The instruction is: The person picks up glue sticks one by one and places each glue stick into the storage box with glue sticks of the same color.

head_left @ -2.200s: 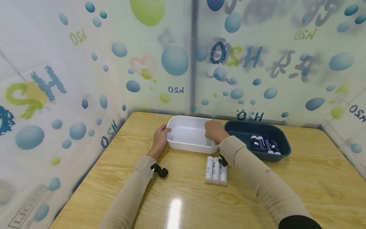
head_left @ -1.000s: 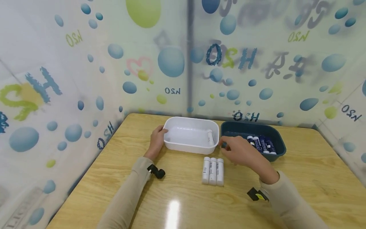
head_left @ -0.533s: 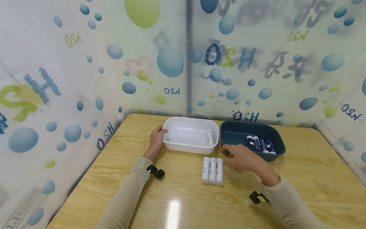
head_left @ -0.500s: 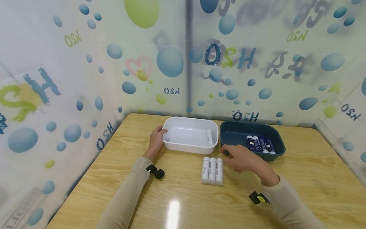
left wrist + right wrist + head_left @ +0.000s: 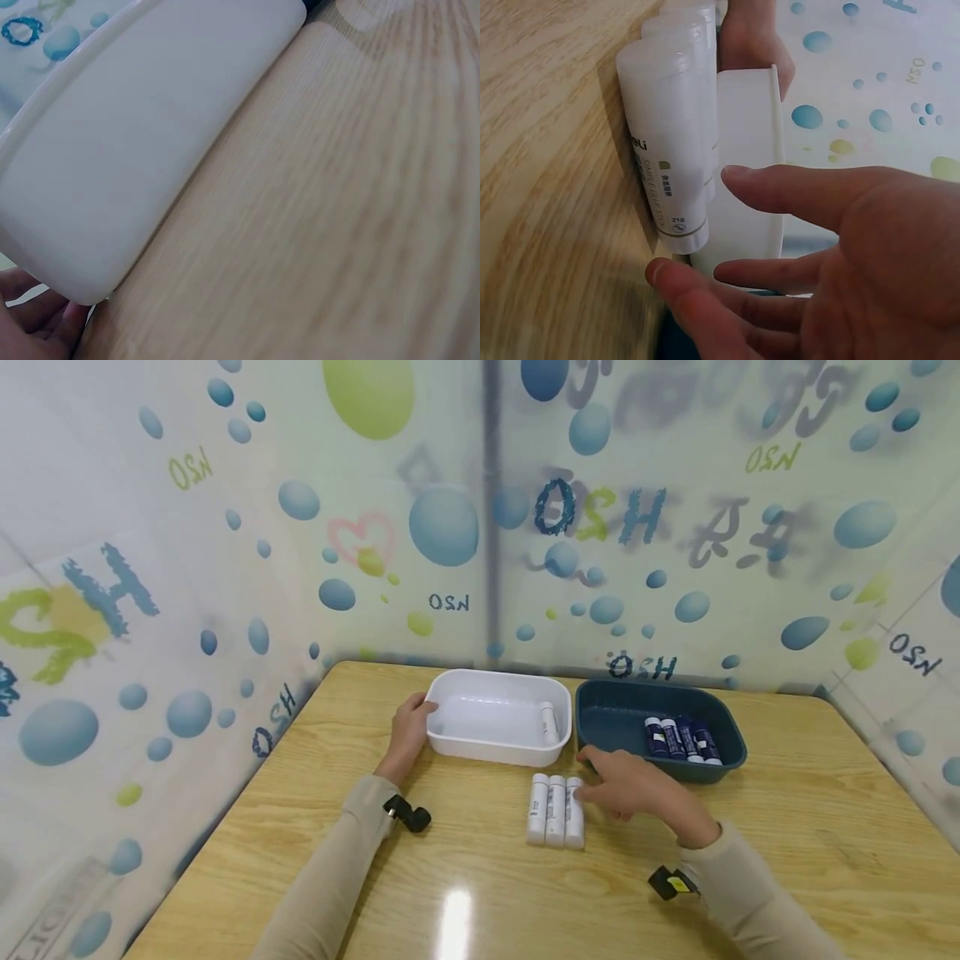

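Note:
My left hand [image 5: 408, 732] holds the left end of the white plastic tray [image 5: 491, 750], thumb over its rim and fingers against the outside wall. A single white glue stick [image 5: 550, 724] lies in that tray on the right. Three more white glue sticks [image 5: 555, 812] lie side by side on the table in front of it. My right hand [image 5: 633, 787] is just right of this row, fingers spread and nothing held. In the right wrist view, the thumb and fingers stand apart near the end of the closest glue stick [image 5: 667, 150]; whether they touch it I cannot tell.
A dark teal tray [image 5: 697, 772] stands right beside the white one, with several navy glue sticks [image 5: 673, 739] at its right end. Both are on a wooden table [image 5: 480, 868] near a patterned wall covering [image 5: 450, 635]. A black wrist camera [image 5: 407, 814] sits on my left sleeve.
My right hand put a glue stick into the white tray, came out and moved down beside the row; its thumb is now nearer the rightmost stick. My left hand stays on the tray.

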`<action>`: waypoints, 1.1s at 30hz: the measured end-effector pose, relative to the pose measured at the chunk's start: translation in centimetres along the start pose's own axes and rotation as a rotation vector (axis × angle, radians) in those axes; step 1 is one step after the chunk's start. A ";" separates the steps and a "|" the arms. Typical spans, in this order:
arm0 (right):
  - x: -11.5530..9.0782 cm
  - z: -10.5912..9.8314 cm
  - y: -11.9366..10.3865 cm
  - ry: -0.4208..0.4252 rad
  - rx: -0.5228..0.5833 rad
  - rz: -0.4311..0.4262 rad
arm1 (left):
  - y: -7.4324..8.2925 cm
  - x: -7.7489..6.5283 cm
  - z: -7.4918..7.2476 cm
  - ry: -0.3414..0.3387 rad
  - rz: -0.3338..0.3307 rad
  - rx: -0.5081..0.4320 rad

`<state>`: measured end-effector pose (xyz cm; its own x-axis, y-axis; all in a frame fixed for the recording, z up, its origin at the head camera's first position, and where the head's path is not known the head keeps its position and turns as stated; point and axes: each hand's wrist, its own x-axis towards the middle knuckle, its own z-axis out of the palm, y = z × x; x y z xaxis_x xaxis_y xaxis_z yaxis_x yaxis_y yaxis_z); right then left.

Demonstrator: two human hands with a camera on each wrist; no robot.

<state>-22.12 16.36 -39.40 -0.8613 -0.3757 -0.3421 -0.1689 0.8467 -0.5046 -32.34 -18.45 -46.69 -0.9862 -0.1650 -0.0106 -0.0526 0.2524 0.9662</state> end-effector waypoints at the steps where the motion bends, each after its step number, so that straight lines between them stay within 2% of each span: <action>1: 0.1 0.1 0.1 -0.002 -0.004 0.006 | 0.0 0.0 0.0 -0.002 0.000 -0.001; 8: 0.5 0.6 0.5 -0.030 -0.006 0.041 | -0.1 0.0 0.1 0.001 0.008 -0.004; 17: 0.6 0.8 0.4 -0.043 0.016 0.043 | -0.1 0.1 0.1 0.006 0.007 -0.013; 26: 0.7 1.3 0.5 -0.045 0.036 -0.032 | -0.1 0.1 0.1 0.010 0.016 -0.002; 33: 0.8 1.4 0.4 -0.050 0.053 -0.045 | -0.2 0.1 0.0 0.015 0.014 0.002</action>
<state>-22.21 15.90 -40.96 -0.8281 -0.4323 -0.3569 -0.1798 0.8078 -0.5614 -32.46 -18.52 -46.84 -0.9845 -0.1751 0.0071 -0.0386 0.2564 0.9658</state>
